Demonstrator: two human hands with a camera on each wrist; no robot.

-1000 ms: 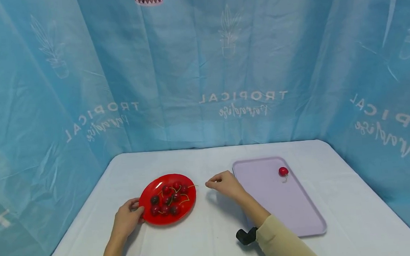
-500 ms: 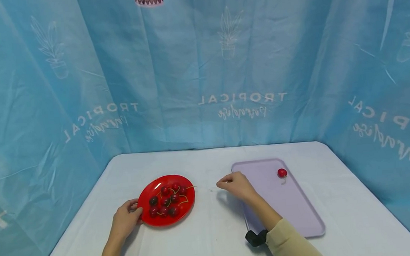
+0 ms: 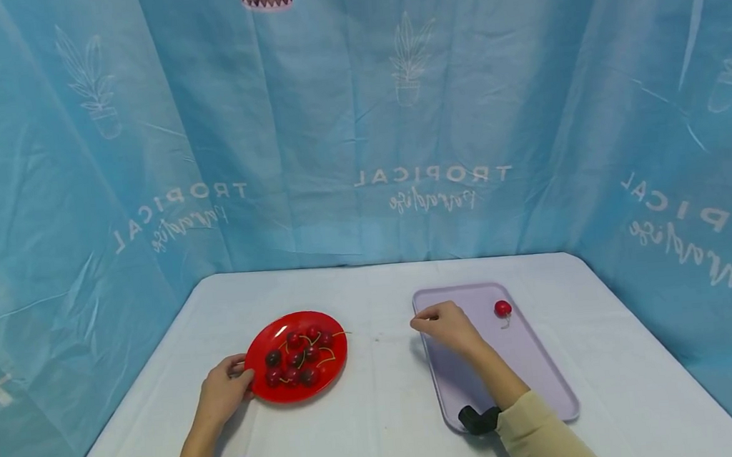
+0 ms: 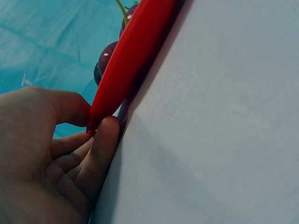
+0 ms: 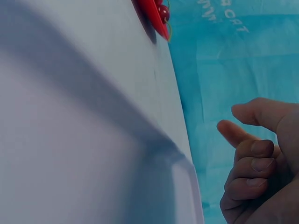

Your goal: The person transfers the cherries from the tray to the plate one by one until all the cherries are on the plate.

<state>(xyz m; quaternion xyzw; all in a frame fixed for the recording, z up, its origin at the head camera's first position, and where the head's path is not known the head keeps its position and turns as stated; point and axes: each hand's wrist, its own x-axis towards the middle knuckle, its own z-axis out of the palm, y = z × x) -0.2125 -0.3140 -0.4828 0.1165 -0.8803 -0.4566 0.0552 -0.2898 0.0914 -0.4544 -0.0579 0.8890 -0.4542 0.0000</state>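
Observation:
At the left of the table, my left hand [image 3: 220, 390] grips the near-left rim of a red plate [image 3: 275, 334]. The left wrist view shows thumb and fingers on either side of the plate's edge [image 4: 133, 56]. Several dark red cherries [image 3: 295, 358], some with green stems, lie in the plate. My right hand [image 3: 450, 326] is above the left edge of a pale purple tray [image 3: 528, 370]. Nothing shows between its thumb and index finger in the right wrist view; the other fingers are bent [image 5: 254, 163]. A single red cherry [image 3: 503, 309] lies in the tray's far right part.
A white cloth [image 3: 380, 407] covers the table, with bare cloth between plate and tray. Blue printed curtains [image 3: 358, 129] stand behind the table and along both sides.
My right hand has moved right, from near the plate's right side to over the tray's left edge. The left hand, plate and cherries have stayed in place.

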